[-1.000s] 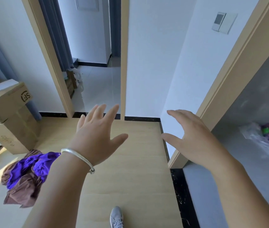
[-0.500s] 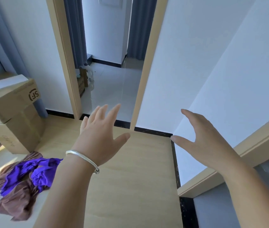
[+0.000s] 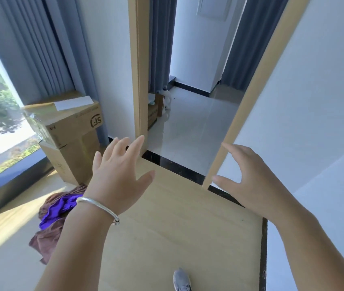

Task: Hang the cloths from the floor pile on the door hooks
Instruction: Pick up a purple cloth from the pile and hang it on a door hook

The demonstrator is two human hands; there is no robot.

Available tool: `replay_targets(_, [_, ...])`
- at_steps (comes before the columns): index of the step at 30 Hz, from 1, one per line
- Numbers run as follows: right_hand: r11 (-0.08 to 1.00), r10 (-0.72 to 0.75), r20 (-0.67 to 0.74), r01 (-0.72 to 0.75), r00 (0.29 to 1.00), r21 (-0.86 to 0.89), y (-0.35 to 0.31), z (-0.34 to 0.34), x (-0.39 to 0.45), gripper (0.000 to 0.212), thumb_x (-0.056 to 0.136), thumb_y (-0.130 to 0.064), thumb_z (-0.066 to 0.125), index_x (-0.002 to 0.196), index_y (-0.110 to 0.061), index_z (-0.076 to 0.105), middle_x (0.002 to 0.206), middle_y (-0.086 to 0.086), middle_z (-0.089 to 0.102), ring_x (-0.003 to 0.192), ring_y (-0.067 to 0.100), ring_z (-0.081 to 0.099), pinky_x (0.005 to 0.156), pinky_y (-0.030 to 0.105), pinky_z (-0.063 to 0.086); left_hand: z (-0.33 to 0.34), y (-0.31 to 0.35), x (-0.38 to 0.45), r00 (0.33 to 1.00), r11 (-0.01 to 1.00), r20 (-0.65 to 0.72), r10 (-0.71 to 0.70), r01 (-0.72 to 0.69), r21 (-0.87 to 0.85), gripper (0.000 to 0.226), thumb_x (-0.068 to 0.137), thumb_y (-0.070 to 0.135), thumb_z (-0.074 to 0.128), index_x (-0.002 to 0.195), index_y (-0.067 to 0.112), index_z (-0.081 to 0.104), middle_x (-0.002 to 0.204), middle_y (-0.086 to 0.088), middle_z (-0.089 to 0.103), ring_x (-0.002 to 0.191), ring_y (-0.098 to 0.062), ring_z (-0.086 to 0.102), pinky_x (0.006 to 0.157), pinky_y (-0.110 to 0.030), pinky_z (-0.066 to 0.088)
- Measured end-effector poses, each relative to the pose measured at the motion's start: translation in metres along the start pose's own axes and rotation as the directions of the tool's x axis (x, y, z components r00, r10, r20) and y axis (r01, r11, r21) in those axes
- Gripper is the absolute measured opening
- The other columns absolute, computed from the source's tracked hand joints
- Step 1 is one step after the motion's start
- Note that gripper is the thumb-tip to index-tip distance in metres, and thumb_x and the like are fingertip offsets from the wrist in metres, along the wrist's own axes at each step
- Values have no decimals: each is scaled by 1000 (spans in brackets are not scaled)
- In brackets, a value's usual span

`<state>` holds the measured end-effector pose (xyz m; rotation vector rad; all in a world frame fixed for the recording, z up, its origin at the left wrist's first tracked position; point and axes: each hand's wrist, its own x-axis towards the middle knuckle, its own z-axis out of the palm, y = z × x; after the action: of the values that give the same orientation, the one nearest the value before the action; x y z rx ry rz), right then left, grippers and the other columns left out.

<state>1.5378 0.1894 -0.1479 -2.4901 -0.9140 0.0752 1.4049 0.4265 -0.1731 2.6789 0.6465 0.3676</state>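
1. Cloths [image 3: 56,223]: a crumpled pile of brown and purple fabric lies on the light wooden floor [image 3: 177,238], lower left of the view, partly hidden behind the left forearm. The purple piece sits on top, between brown folds. The pile lies just in front of the stacked cardboard boxes [image 3: 70,135].
2. Left hand [image 3: 116,175]: raised in mid-air, back of hand to the camera, fingers straight and spread, thumb out to the right. It holds nothing. A silver bangle [image 3: 97,208] circles the wrist.
3. Right hand [image 3: 249,181]: also raised and holding nothing, fingers lightly bent and held close together, thumb apart and pointing left. It overlaps the pale wooden door frame [image 3: 249,97] in the view; contact cannot be judged.
4. Both hands are well apart from the cloths.
5. Surroundings: blue-grey curtains [image 3: 40,49] beside a window at left; an open doorway ahead onto a white tiled floor [image 3: 190,131]; a grey shoe [image 3: 181,280] at the bottom edge.
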Motion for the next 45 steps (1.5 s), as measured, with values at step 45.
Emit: replay_targets(45, [448, -655, 753, 835, 62, 320, -267, 470, 488, 82, 81, -45, 69, 149, -31, 26, 151, -7, 29, 140, 11, 24, 116, 36, 25, 111, -410, 134, 163, 175, -130, -978, 981, -84, 78, 85, 50, 60, 149, 24, 24, 149, -6, 31, 139, -22, 26, 113, -45, 24])
